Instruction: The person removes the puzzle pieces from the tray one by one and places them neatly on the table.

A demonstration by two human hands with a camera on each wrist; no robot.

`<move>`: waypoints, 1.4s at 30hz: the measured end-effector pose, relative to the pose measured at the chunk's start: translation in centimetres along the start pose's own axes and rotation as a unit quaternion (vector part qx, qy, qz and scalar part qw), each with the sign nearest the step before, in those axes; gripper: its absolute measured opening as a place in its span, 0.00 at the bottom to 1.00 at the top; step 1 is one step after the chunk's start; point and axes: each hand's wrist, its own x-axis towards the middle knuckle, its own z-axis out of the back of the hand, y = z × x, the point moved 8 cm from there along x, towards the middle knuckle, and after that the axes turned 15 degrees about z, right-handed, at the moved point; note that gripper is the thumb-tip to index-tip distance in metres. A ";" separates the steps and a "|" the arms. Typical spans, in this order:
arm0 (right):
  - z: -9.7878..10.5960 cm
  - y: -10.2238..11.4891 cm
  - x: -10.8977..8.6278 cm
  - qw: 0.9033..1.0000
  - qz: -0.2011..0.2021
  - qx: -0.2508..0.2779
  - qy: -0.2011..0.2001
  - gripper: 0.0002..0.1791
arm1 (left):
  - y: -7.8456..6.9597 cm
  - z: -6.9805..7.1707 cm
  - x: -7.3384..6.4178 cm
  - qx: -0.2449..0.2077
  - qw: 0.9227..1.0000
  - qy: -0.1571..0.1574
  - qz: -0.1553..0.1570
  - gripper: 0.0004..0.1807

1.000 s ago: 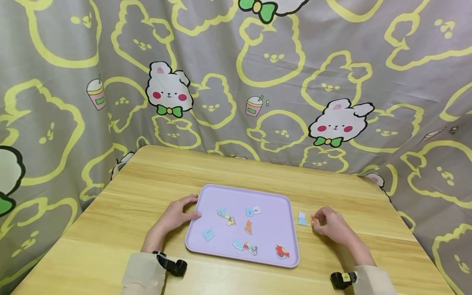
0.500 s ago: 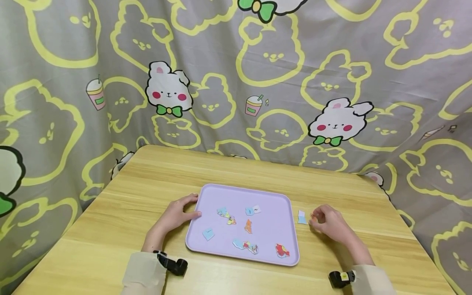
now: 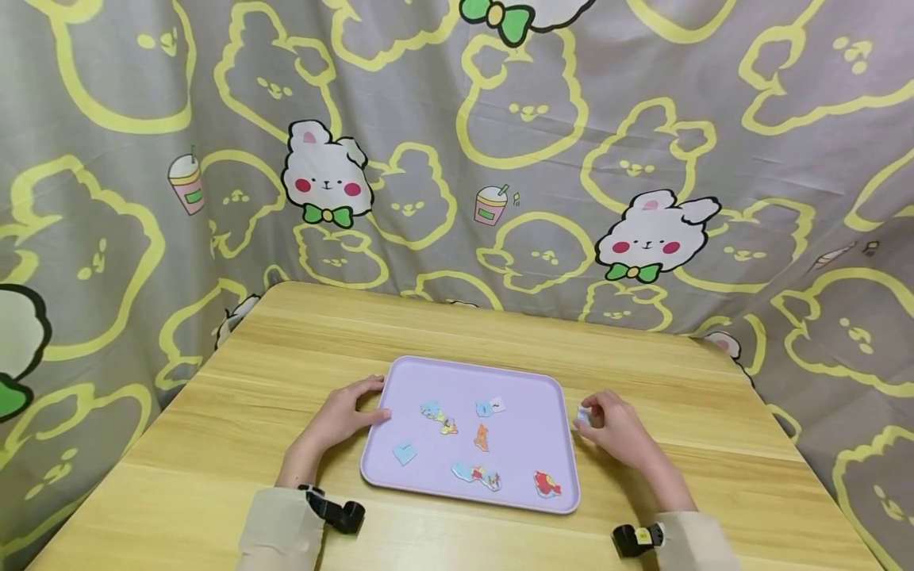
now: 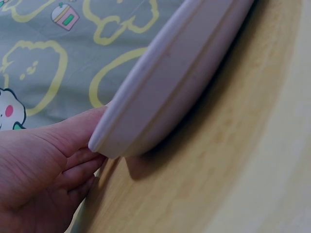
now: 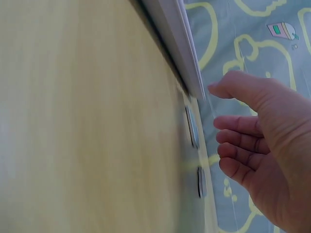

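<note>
My left hand (image 3: 341,416) holds the left rim of a light purple tray (image 3: 457,373), thumb over the edge and the other fingers at its outer side and underneath (image 4: 80,167). Beyond the tray's right side, my right hand (image 3: 620,432) is over a small blue-and-white puzzle piece (image 3: 583,415), which shows between thumb and forefinger in the head view. In the right wrist view the thumb (image 5: 226,90) stands apart from the loosely bent fingers (image 5: 238,141). Beside them a flat piece (image 5: 193,127) lies near the tray, with a second piece (image 5: 201,182) farther off.
Several puzzle pieces lie spread on the tray: an orange one (image 3: 481,437), a red one (image 3: 547,484), a blue one (image 3: 405,453) and joined-looking coloured ones (image 3: 477,476). The wooden table (image 3: 343,325) meets a patterned grey curtain (image 3: 421,246) at its back.
My right hand has moved left from an orange piece at its fingertips to the blue-and-white piece beside the tray. The orange piece is now hidden in the head view. My left hand stays put.
</note>
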 end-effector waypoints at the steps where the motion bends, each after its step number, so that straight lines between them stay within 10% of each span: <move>1: -0.1 0.2 0.1 1.000 0.002 0.001 -0.002 0.16 | 0.0 0.0 0.0 0.000 1.000 0.000 0.001 0.31; 42: -6.5 7.6 5.4 0.994 0.063 0.054 0.071 0.15 | 0.1 0.1 0.0 -0.009 1.000 -0.001 0.008 0.31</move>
